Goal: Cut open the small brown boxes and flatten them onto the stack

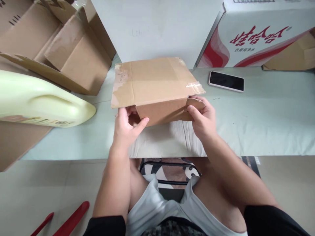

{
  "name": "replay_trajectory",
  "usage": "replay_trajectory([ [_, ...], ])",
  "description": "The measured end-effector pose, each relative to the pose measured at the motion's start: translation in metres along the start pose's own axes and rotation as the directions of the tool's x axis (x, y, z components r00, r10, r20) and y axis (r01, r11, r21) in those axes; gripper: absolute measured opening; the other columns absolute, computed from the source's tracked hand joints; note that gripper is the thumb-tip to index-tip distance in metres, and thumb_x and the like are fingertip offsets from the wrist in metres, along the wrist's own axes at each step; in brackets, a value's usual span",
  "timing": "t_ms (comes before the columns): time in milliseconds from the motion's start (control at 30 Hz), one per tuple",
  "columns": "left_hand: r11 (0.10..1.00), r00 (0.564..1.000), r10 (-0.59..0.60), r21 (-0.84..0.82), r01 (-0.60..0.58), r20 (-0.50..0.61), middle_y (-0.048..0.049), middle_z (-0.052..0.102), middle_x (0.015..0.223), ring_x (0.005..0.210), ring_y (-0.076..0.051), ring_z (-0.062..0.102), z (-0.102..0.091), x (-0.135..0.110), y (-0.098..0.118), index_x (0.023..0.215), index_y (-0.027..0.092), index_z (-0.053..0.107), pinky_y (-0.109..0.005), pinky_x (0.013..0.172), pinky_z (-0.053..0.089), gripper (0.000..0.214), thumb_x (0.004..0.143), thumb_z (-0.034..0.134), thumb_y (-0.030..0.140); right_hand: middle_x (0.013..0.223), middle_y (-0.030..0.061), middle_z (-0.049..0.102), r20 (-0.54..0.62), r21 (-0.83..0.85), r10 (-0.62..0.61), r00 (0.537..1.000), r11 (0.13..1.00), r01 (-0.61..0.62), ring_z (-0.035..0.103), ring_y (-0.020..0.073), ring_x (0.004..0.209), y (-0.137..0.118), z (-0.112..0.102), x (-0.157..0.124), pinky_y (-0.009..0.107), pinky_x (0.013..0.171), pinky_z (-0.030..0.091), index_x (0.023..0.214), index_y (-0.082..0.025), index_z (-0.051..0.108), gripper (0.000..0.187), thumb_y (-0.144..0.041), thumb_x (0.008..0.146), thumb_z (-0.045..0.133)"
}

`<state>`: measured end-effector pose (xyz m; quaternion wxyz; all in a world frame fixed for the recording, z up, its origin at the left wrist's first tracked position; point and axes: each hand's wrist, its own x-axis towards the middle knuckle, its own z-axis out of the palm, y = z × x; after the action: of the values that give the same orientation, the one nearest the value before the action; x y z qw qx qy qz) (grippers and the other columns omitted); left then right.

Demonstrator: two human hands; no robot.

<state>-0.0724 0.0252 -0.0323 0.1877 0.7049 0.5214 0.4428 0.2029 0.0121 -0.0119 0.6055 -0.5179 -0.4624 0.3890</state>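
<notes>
A brown cardboard box (pixel 157 80), partly folded, is held up between my two hands over the front of the cloth-covered table. Its wide top panel has torn, pale patches at the left corners and clear tape at the right corner. My left hand (pixel 125 126) grips the left end, with the thumb on the front panel and the other fingers partly hidden under the top panel. At the right end, my right hand (pixel 203 116) pinches a small side flap (pixel 196 104) between thumb and fingers. The inside of the box is mostly hidden.
A phone (pixel 226 81) lies on the light green tablecloth (pixel 270 121). Behind stand a white panel (pixel 159 29) and a white-and-red carton (pixel 261 36). Larger cardboard boxes (pixel 81 62) and a pale yellow bottle (pixel 44 101) crowd the left. Red objects (pixel 73 218) show at lower left.
</notes>
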Motion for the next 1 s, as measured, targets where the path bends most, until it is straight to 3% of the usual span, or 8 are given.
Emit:
replay_trajectory([
  [133, 0.997, 0.993, -0.014, 0.075, 0.023, -0.12, -0.0042, 0.064, 0.093, 0.091, -0.029, 0.069, -0.002, 0.004, -0.006, 0.121, 0.024, 0.062, -0.047, 0.086, 0.059, 0.082, 0.068, 0.085, 0.081, 0.107, 0.0013, 0.074, -0.022, 0.002, 0.025, 0.999, 1.0, -0.025, 0.068, 0.0192, 0.094, 0.0, -0.002, -0.001, 0.034, 0.083, 0.055, 0.101, -0.027, 0.069, 0.028, -0.047, 0.083, 0.079],
  [233, 0.998, 0.985, -0.069, -0.006, 0.069, -0.156, -0.002, 0.062, 0.09, 0.084, -0.024, 0.065, -0.001, 0.004, -0.007, 0.12, 0.024, 0.064, -0.039, 0.078, 0.056, 0.087, 0.059, 0.092, 0.079, 0.104, 0.0022, 0.072, -0.022, 0.004, 0.048, 0.999, 0.999, -0.048, 0.067, 0.0197, 0.093, -0.004, -0.002, -0.001, 0.034, 0.082, 0.056, 0.098, -0.027, 0.067, 0.027, -0.048, 0.084, 0.077],
  [367, 0.966, 0.975, -0.141, -0.238, 0.097, -0.174, 0.0019, 0.059, 0.079, 0.068, -0.018, 0.059, 0.002, 0.005, 0.0, 0.121, 0.025, 0.062, -0.031, 0.063, 0.047, 0.083, 0.064, 0.09, 0.077, 0.093, 0.0036, 0.068, -0.057, 0.003, 0.098, 0.994, 0.995, -0.098, 0.067, 0.0213, 0.085, -0.008, -0.002, 0.001, 0.037, 0.078, 0.057, 0.093, -0.026, 0.066, 0.034, -0.059, 0.085, 0.071],
  [533, 0.936, 0.92, -0.212, -0.341, 0.093, -0.33, -0.0033, 0.068, 0.098, 0.067, -0.015, 0.06, 0.001, 0.011, 0.009, 0.121, 0.026, 0.063, -0.03, 0.058, 0.045, 0.08, 0.064, 0.09, 0.075, 0.095, 0.0049, 0.071, -0.092, 0.012, 0.137, 0.986, 0.991, -0.137, 0.067, 0.0221, 0.085, -0.006, -0.008, 0.003, 0.036, 0.074, 0.056, 0.089, -0.026, 0.068, 0.039, -0.065, 0.087, 0.065],
  [600, 0.917, 0.919, -0.247, -0.381, 0.12, -0.306, -0.0042, 0.068, 0.095, 0.07, -0.018, 0.063, 0.0, 0.011, 0.009, 0.116, 0.025, 0.067, -0.032, 0.06, 0.049, 0.076, 0.067, 0.084, 0.08, 0.097, 0.005, 0.071, -0.101, 0.02, 0.147, 0.984, 0.989, -0.146, 0.068, 0.0223, 0.088, -0.006, -0.012, 0.005, 0.035, 0.074, 0.055, 0.087, -0.026, 0.069, 0.04, -0.066, 0.088, 0.063],
  [767, 0.791, 0.96, -0.247, -0.6, 0.119, -0.134, -0.0053, 0.056, 0.06, 0.074, -0.032, 0.072, -0.006, 0.006, 0.007, 0.103, 0.024, 0.076, -0.041, 0.059, 0.055, 0.077, 0.083, 0.04, 0.09, 0.074, 0.0035, 0.059, -0.179, -0.007, 0.093, 0.979, 0.995, -0.096, 0.065, 0.0211, 0.075, -0.008, -0.023, 0.013, 0.035, 0.066, 0.052, 0.072, -0.025, 0.056, 0.049, -0.071, 0.087, 0.065],
  [900, 0.785, 0.961, -0.27, -0.593, 0.179, -0.067, -0.0038, 0.057, 0.057, 0.058, -0.029, 0.066, -0.008, 0.006, 0.013, 0.109, 0.025, 0.076, -0.039, 0.049, 0.048, 0.063, 0.077, 0.056, 0.076, 0.064, 0.0027, 0.048, -0.192, -0.048, 0.126, 0.973, 0.989, -0.137, 0.055, 0.0198, 0.062, -0.008, -0.027, 0.02, 0.034, 0.056, 0.043, 0.068, -0.026, 0.048, 0.059, -0.081, 0.084, 0.062],
  [1000, 0.838, 0.967, -0.231, -0.527, 0.142, -0.105, -0.0046, 0.055, 0.058, 0.066, -0.029, 0.067, -0.007, 0.009, 0.017, 0.082, 0.025, 0.072, -0.041, 0.058, 0.052, 0.044, 0.077, 0.063, 0.067, 0.068, 0.0024, 0.05, -0.153, -0.03, 0.18, 0.972, 0.982, -0.187, 0.054, 0.019, 0.064, -0.006, -0.026, 0.023, 0.033, 0.057, 0.043, 0.069, -0.026, 0.047, 0.058, -0.078, 0.078, 0.069],
])
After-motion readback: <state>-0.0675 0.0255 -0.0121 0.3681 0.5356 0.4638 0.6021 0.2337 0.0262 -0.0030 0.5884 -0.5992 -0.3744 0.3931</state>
